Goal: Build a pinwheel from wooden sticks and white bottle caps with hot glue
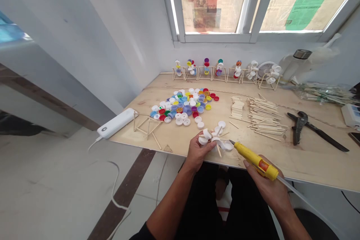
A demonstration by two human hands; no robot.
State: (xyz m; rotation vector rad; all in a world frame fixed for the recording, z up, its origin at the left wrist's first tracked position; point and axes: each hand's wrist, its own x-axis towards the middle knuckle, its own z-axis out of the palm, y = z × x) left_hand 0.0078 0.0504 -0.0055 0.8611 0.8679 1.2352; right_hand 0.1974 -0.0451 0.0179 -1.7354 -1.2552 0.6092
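Near the table's front edge, my left hand grips a small wheel of wooden sticks and white bottle caps. Its sticks point outward in several directions, with caps fixed on them. My right hand is wrapped round a yellow glue gun. The dark nozzle points left and lies close to the wheel's caps; whether it touches them I cannot tell. A loose white cap lies just by the nozzle tip. Beyond the hands spreads a pile of coloured bottle caps.
Sticks lie in a short bundle and a longer pile. Pliers-like cutters and a black-handled tool are at the right. A stick frame and white power bank sit left. Several finished cap wheels line the wall.
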